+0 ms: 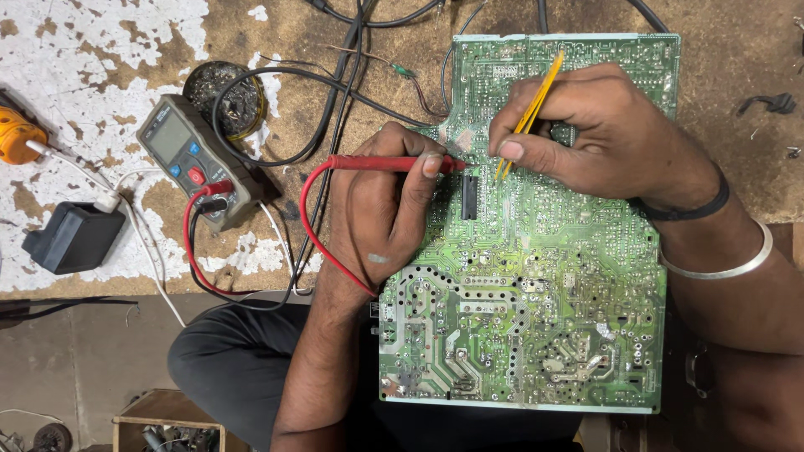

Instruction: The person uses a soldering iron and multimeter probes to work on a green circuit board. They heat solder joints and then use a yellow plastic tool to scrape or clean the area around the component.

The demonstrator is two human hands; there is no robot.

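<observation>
Head view, bench repair. A green circuit board, solder side up, lies partly on the desk and partly over the person's lap, filling the 3 o'clock half of the view. The left hand, grip clamped on a red test probe, lays the probe level with its tip at the board's 9 o'clock edge, just above a black slotted component. The right hand, grip pinched on yellow tweezers, sets their points on the board just beside that component, toward 1 o'clock. A red lead loops from the probe back to a grey multimeter at 9 o'clock, which also carries a black lead. A round tin lies at 11 o'clock, a black adapter block at 8 o'clock.

Step in hand, as judged: a point-by-point check of the solder side, probe and tweezers meeting around one small area. The next move calls for a steady probe tip on a single pad, without bridging neighbouring joints, and a glance to the meter face, whose reading cannot be made out here.
</observation>
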